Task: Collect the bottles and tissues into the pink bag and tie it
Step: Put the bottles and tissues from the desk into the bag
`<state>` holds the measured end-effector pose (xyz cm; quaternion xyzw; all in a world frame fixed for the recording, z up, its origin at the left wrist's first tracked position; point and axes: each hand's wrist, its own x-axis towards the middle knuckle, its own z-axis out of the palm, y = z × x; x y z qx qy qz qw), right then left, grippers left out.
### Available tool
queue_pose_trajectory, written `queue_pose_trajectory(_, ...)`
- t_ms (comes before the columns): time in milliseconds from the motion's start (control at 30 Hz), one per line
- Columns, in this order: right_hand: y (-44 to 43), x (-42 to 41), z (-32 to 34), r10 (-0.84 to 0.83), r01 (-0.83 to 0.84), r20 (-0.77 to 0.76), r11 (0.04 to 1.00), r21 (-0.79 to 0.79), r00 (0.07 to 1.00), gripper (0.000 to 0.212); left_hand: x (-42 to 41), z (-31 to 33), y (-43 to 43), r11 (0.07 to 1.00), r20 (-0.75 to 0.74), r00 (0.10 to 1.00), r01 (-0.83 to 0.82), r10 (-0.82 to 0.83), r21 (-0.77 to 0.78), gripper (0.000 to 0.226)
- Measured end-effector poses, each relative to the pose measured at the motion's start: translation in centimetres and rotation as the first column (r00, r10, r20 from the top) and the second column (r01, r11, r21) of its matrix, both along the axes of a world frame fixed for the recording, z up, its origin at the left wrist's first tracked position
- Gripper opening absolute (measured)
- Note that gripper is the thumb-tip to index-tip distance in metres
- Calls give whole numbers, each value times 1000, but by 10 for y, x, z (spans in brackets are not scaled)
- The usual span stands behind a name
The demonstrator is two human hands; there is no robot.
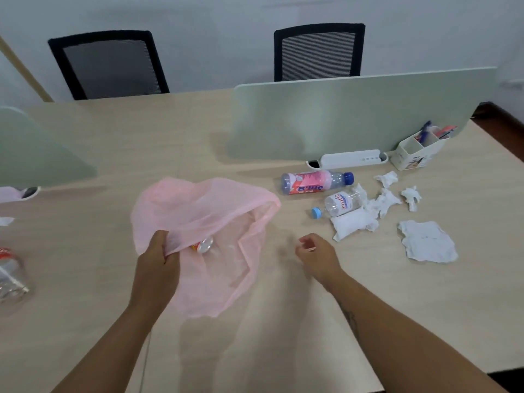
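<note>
The left hand [158,251] grips the near rim of the pink bag [204,211]. The right hand [314,253] is empty, fingers loosely curled, just right of the bag. The small clear bottle [338,205] lies right of the bag, its blue cap pointing toward it. The pink-labelled bottle [312,182] lies crosswise off the bag's far right corner. The tissues [385,201] lie farther right of the bag. The right hand is judged the nearer.

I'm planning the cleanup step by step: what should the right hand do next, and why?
Probably reach the right hand to the small clear bottle: that hand holds nothing, the bottle lies nearest it, and the left hand holds the pink bag open.
</note>
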<state>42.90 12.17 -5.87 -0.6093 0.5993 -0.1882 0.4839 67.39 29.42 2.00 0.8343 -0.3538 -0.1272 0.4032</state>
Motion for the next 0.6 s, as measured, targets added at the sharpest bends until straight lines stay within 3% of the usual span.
queue_pose_trajectory(100, -44, -37, -7, -2, -65, -285, 972, -226, 959, 35, -6, -5, -5, 999, 26, 999, -38, 38, 2, 22)
queue_pose_trajectory(233, -96, -58, -9, 51, -371, -596, 824, -428, 801, 54, -8, -14, -12, 995, 87, 992, -94, 91, 25, 21)
queue_pose_trajectory(433, -147, -50, -29, 179, -662, -781, 661, -355, 598, 73, -10, -35, -18, 982, 120, 979, -176, 167, 73, 13)
queue_pose_trajectory(600, -160, -37, -38, 165, -769, -875, 568, -293, 456, 56, -12, -31, -19, 978, 121, 973, -202, 196, 45, 20)
